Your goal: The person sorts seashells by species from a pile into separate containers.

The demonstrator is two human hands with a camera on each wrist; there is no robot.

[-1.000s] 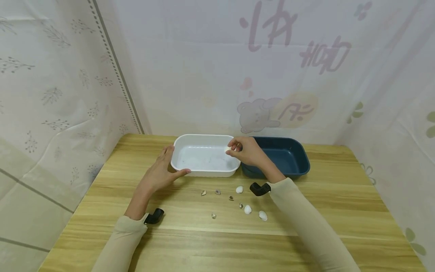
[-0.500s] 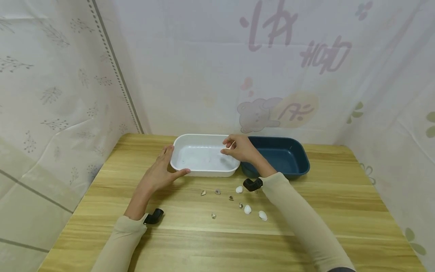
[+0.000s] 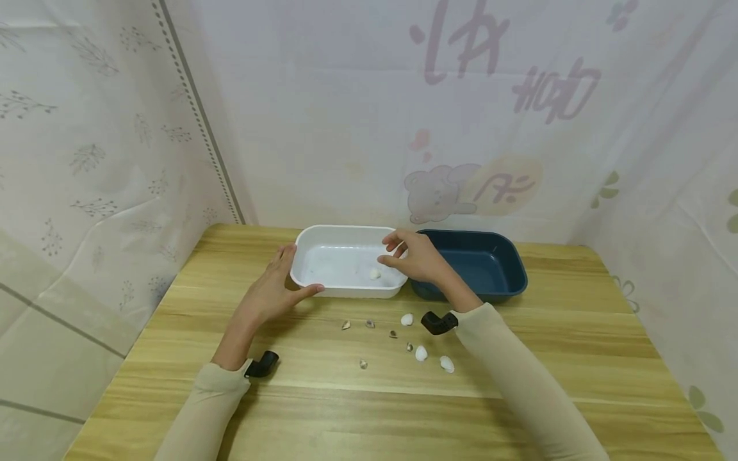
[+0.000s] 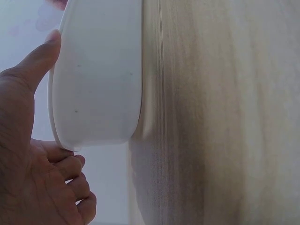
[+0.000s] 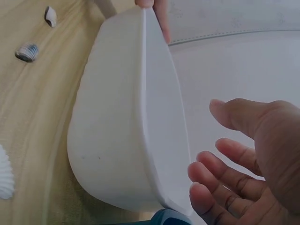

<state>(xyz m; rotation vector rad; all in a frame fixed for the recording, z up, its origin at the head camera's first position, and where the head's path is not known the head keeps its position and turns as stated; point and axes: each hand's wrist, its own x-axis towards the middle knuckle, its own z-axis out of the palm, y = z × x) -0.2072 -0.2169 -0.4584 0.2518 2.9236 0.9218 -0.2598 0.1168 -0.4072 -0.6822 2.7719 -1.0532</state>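
Note:
My left hand [image 3: 271,291] holds the left end of a white plastic tub [image 3: 346,292], thumb along the front rim and fingers at the side wall. In the left wrist view the thumb [image 4: 42,56] touches the rim and the fingers bend at the corner. A small white seashell [image 3: 375,273] lies inside the tub near its right end. Over that end hovers my right hand [image 3: 415,256], fingers loosely bent and parted. The right wrist view shows nothing between its thumb [image 5: 234,112] and fingers.
A dark blue tub [image 3: 513,256] stands against the white one on the right. On the wooden table in front lie white shells [image 3: 421,353] and several smaller brownish shells [image 3: 369,324]. A patterned cloth [image 3: 323,141] hangs behind the table.
My right hand carried the white shell to the left over the white tub and let it go; it now lies inside. The hand has since drawn slightly right. The left hand stays put.

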